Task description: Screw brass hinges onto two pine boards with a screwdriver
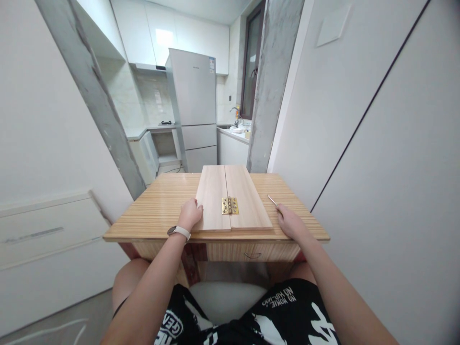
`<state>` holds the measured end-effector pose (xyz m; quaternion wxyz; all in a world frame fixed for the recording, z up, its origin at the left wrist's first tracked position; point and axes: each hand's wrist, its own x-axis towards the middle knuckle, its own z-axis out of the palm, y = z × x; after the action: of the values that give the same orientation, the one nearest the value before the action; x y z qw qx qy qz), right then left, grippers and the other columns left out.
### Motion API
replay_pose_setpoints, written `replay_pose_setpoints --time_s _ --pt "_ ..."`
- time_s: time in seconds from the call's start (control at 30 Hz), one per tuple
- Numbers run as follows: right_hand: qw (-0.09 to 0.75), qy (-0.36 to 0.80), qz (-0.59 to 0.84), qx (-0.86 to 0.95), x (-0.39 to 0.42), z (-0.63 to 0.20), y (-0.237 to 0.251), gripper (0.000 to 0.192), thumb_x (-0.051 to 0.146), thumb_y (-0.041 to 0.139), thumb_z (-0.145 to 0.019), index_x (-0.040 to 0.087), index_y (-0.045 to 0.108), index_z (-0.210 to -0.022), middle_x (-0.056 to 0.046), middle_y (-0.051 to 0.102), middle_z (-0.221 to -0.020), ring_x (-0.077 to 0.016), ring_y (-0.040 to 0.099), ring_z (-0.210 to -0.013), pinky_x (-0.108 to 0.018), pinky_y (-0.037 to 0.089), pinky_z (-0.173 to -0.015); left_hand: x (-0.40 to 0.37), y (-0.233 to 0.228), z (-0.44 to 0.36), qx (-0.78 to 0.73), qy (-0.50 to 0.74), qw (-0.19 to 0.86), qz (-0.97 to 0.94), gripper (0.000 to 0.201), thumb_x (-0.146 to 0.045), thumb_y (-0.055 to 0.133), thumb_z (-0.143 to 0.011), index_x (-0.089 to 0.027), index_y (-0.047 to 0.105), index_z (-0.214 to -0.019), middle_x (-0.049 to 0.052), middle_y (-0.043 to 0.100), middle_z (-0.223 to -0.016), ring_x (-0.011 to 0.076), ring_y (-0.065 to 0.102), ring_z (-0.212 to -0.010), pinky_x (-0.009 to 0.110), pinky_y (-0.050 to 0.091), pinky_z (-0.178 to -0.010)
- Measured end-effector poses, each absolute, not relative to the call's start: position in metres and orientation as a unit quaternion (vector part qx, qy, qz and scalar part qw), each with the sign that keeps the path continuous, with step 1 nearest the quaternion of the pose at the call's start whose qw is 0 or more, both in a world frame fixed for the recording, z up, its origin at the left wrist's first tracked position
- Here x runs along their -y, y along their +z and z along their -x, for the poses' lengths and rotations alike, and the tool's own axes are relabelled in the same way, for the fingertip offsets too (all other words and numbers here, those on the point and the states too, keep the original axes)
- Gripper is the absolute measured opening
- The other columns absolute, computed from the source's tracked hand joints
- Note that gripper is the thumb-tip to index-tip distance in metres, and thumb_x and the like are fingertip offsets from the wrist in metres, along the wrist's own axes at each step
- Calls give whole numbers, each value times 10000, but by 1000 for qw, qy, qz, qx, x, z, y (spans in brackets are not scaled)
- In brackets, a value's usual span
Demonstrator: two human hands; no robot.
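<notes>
Two flat wooden boards (233, 197) lie side by side in the middle of the table (158, 211), their long edges touching. A small gold hinge (230, 205) sits across the line where they meet, near the front end, so it can join the two boards like a book.

The left hand (189, 214) rests on the left edge of the left board. Its fingers are curled and press down on the wood, which likely keeps the boards from sliding. A watch (178, 231) is on that wrist.

The right hand (290, 223) lies on the table just beside the right board. Its fingers pinch the end of a thin metal tool (272, 200), maybe a small screwdriver, which points away across the table.

Under the table top there is a drawer (252, 252). It is shut, so what is inside cannot be seen.

Far behind stands a fridge (194, 105).
</notes>
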<state>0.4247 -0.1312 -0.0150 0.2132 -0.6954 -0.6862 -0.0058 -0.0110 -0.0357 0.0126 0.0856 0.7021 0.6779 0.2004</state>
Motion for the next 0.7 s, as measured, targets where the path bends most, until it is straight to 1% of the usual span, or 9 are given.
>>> replay_pose_setpoints --time_s 0.13,0.17,0.23,0.27,0.33,0.4,0.5,0.6,0.7 --pt "250 -76 662 702 133 -414 -8 356 216 458 -993 179 637 -1298 -169 624 -1412 -284 543 -1354 -412 393 -1166 37 19 6 -698 174 92 -688 405 -371 572 -981 -90 652 -1261 246 746 -1218 333 697 -1206 363 476 -969" --pt "264 -89 664 694 131 -407 -5 360 233 461 -999 178 638 -1307 -170 622 -1419 -292 531 -1367 -424 379 -1181 37 21 5 -702 167 97 -686 412 -383 570 -977 -84 657 -1247 259 746 -1202 343 705 -1193 371 488 -954" --pt "280 -74 679 674 125 -391 3 360 282 463 -1015 151 645 -1297 -183 676 -1320 -297 593 -1279 -416 414 -1142 35 25 2 -707 163 112 -679 437 -409 580 -962 -76 669 -1231 281 741 -1203 362 711 -1188 385 508 -933" --pt "278 -57 690 666 120 -381 7 370 300 470 -1016 139 642 -1302 -190 684 -1308 -295 618 -1245 -402 439 -1109 33 27 1 -711 164 120 -674 450 -420 592 -949 -78 678 -1230 285 738 -1216 365 710 -1199 383 514 -931" --pt "254 -17 711 656 108 -361 15 385 348 495 -1020 130 644 -1299 -200 698 -1298 -295 655 -1196 -382 474 -1043 29 32 -2 -716 165 139 -664 454 -424 625 -916 -98 702 -1223 273 740 -1237 359 707 -1217 365 523 -926" --pt "222 27 746 628 95 -345 21 419 436 556 -1005 132 664 -1272 -212 726 -1252 -308 683 -1165 -375 500 -985 24 36 -2 -727 164 158 -648 448 -421 637 -895 -100 730 -1193 277 738 -1248 370 700 -1235 364 531 -924" --pt "192 73 780 592 77 -335 27 502 533 656 -940 127 694 -1232 -230 755 -1194 -333 723 -1111 -373 536 -897 18 41 1 -727 173 185 -638 392 -408 665 -859 -111 775 -1089 276 741 -1247 389 687 -1258 358 537 -924" --pt "186 106 798 564 63 -338 32 541 541 714 -897 95 725 -1202 -258 765 -1154 -346 737 -1123 -360 556 -875 16 45 5 -714 190 212 -640 313 -395 692 -837 -143 796 -989 229 787 -1148 385 701 -1235 337 544 -899" --pt "205 158 800 540 55 -344 35 515 496 772 -856 82 751 -1162 -257 770 -1144 -355 735 -1144 -368 572 -907 15 47 7 -704 210 251 -630 302 -415 686 -867 -153 795 -969 185 817 -1010 361 758 -1103 329 568 -809"
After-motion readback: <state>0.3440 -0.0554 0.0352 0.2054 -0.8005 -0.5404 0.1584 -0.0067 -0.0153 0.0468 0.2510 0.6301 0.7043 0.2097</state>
